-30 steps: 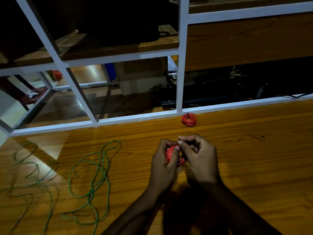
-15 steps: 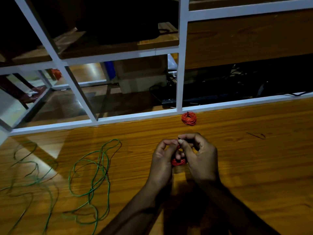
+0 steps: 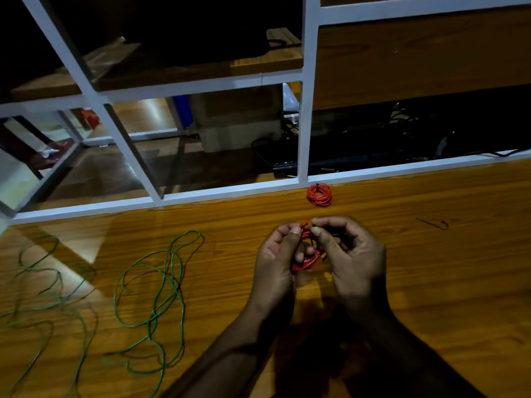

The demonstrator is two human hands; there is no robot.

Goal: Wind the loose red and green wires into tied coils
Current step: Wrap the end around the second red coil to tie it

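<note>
A small red wire coil hangs between my two hands above the wooden table. My left hand holds its left side, thumb up against the wire. My right hand pinches something at the coil's top with thumb and forefinger; much of the coil is hidden by the fingers. A second red coil, tied with a dark tie, lies at the table's far edge. Loose green wire sprawls in loops on the left, and a fainter green wire lies at the far left.
A white metal frame rises along the table's far edge, with shelves, a cardboard box and cables behind it. A short dark tie lies on the table to the right.
The coil has turned in my hands from facing me to hanging lower between them. My fingertips have closed in on its top. The green wires and the tied coil have not moved.
</note>
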